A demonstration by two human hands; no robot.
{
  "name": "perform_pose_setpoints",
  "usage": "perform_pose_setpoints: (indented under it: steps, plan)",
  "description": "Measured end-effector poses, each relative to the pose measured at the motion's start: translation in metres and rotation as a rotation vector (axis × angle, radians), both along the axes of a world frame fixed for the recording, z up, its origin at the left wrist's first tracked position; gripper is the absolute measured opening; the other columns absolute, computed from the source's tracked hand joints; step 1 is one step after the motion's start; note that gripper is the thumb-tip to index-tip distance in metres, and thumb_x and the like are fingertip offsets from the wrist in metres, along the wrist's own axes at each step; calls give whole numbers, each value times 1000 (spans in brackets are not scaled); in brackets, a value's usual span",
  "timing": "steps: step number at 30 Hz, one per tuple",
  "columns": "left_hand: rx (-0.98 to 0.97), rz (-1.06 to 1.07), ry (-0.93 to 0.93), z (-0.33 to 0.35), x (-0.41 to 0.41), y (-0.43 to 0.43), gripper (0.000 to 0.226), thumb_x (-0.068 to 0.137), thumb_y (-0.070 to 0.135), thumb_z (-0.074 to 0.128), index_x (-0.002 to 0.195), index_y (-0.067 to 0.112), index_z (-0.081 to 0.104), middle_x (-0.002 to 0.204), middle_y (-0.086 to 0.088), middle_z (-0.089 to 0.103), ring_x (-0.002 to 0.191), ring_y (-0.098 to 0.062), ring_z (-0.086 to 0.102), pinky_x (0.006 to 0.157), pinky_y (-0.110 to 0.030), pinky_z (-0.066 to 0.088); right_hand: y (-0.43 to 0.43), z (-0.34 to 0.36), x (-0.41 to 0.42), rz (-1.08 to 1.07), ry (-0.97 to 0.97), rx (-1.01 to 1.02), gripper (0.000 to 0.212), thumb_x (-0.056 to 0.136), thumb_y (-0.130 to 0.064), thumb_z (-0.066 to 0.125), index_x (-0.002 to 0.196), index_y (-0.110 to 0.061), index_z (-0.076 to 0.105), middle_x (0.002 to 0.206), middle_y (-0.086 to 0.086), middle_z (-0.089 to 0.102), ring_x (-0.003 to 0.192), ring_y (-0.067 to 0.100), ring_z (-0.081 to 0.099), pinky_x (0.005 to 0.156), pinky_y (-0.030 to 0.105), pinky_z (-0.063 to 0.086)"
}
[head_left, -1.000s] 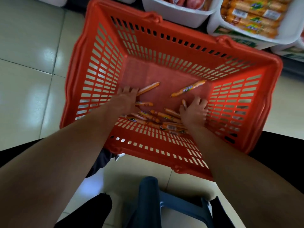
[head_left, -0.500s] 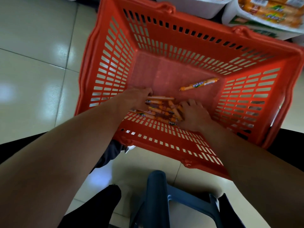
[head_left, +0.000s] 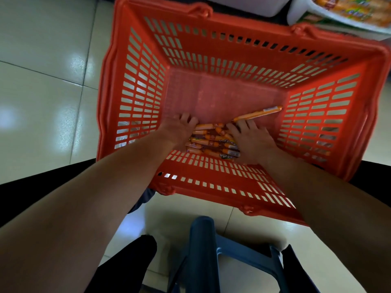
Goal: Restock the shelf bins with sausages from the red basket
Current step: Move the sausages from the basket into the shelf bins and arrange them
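The red basket [head_left: 135,85] sits on the floor in front of me, tilted toward me. Several orange-wrapped sausages [head_left: 211,140] lie bunched at the near end of its bottom. My left hand [head_left: 179,130] presses against the left side of the bunch and my right hand [head_left: 251,140] against the right side, palms cupped inward, squeezing the pile between them. One loose sausage [head_left: 258,113] lies apart, just beyond my right fingertips. Sausages under my palms are hidden.
A white shelf bin [head_left: 254,6] and another bin holding packed sausages [head_left: 349,9] stand just beyond the basket's far rim. A dark blue plastic stool [head_left: 203,250] is under me. Glossy tiled floor [head_left: 42,81] stretches to the left.
Both hands have swept inward, gathering the scattered sausages into one tight bunch. One sausage stays apart on the right. The view has shifted closer to the basket.
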State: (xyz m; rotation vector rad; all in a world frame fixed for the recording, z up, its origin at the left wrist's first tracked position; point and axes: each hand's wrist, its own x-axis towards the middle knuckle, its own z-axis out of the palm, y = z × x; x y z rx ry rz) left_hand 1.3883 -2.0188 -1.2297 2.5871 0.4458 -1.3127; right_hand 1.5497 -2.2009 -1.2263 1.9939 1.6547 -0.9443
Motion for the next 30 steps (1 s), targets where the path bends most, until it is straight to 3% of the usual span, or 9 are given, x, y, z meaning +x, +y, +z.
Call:
perform_pose_setpoints:
  steps: [3,6,8,11,14,16,22,25,30]
  plan:
    - [32,2,-74,1,2,1,92,71,50,81,141,24,27,138,-9,40,125,-31,47,98,-50,49,4,3,2,22,-22,42,112,66,-60,76,153,-21,18,146,6,30,134,29,32,100,52,42]
    - [29,206,-212,9,9,12,75,80,42,74,141,23,33,139,-9,43,127,-33,45,99,-49,46,6,7,12,-102,-53,147,103,73,-63,68,154,-19,21,148,8,32,136,31,30,106,55,37]
    - [36,288,-285,12,12,22,73,81,39,73,141,23,36,139,-8,42,129,-33,43,101,-49,44,8,7,15,-65,-54,111,117,69,-72,65,157,-18,9,156,9,21,143,33,19,113,57,27]
    - [-3,206,-218,13,10,23,102,71,56,79,150,22,23,146,-8,34,135,-33,35,107,-51,39,8,4,14,-10,-80,31,142,59,-78,72,157,-19,-12,163,11,4,149,36,4,118,60,16]
    - [46,109,-79,6,6,15,137,60,62,84,156,22,-3,157,-9,14,145,-34,20,117,-53,28,7,-1,16,-53,-134,30,147,59,-68,81,156,-21,-20,165,16,-3,150,41,-2,119,61,12]
    - [96,65,-67,1,3,9,141,62,63,83,156,20,-13,159,-12,8,147,-35,15,119,-54,23,9,-1,19,-105,-137,15,145,63,-60,83,154,-20,-23,165,17,-6,150,43,-5,120,61,9]
    - [147,94,-246,2,8,10,109,75,48,78,156,20,10,149,-11,29,132,-35,37,104,-52,44,14,2,34,-275,-174,57,132,60,-60,82,155,-16,2,150,11,25,135,36,33,111,56,33]
    - [165,153,-265,2,12,13,106,74,47,80,153,21,14,144,-11,34,126,-36,44,95,-52,49,19,2,39,-267,-170,66,121,57,-59,82,152,-16,19,143,12,32,127,35,38,106,54,38]
    - [207,329,-274,-6,14,17,100,82,45,74,155,22,8,150,-11,28,133,-38,38,96,-53,50,23,-7,45,-390,-166,165,120,60,-52,80,154,-15,15,146,14,30,130,37,36,106,54,38]
